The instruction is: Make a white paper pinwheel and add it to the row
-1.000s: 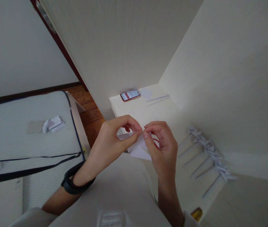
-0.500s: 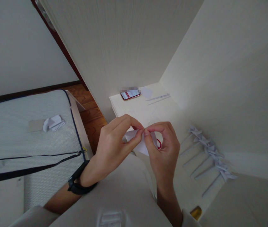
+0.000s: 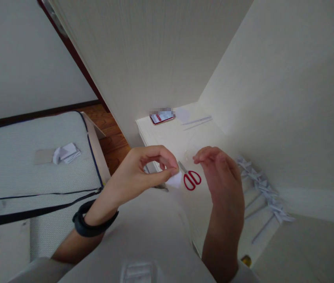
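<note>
Between thumb and forefinger, my left hand (image 3: 145,169) pinches a small piece of white paper (image 3: 174,180), which hangs below the fingertips. A dark band circles that wrist. My right hand (image 3: 224,181) is apart from the paper, its fingers stretched out and holding nothing that I can see. Scissors with red handles (image 3: 195,180) lie on the white surface (image 3: 198,212) between the two hands. To the right, a row of folded white paper pinwheels (image 3: 265,188) on thin sticks rests against the wall side, partly hidden by my right hand.
At the back of the surface lie a phone (image 3: 162,117), a pale round piece of paper (image 3: 183,114) and thin white sticks (image 3: 198,121). Walls rise behind and to the right. On the left, a mattress (image 3: 31,131) bears folded papers (image 3: 69,152) and a black strap (image 3: 37,212).
My right hand has let go of the paper and moved right, its fingers opening. My left hand still pinches the paper, slightly lower. The scissors now show fully.
</note>
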Demonstrator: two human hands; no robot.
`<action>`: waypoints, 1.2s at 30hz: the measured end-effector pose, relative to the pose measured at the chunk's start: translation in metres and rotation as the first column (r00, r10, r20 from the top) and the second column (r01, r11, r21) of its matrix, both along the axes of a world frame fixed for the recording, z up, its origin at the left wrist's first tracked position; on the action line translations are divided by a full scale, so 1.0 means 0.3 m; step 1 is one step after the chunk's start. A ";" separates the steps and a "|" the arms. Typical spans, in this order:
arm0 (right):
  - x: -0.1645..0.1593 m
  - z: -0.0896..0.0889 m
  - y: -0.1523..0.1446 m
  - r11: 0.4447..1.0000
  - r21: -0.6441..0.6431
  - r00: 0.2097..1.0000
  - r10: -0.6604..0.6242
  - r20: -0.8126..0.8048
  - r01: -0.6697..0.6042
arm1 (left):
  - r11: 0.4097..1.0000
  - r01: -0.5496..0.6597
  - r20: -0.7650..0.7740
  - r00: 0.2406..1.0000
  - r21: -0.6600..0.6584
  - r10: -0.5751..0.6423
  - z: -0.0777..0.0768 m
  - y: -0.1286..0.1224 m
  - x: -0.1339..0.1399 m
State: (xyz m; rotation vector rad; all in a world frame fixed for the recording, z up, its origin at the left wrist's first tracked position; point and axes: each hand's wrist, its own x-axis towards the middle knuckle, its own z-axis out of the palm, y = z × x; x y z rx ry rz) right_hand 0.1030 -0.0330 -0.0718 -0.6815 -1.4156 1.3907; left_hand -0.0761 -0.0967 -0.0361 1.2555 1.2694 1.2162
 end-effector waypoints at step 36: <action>-0.089 0.021 -0.110 0.996 -0.041 0.995 -0.076 0.068 0.079 | 0.979 -0.093 -0.030 0.995 0.180 0.100 -0.004 -0.012 0.025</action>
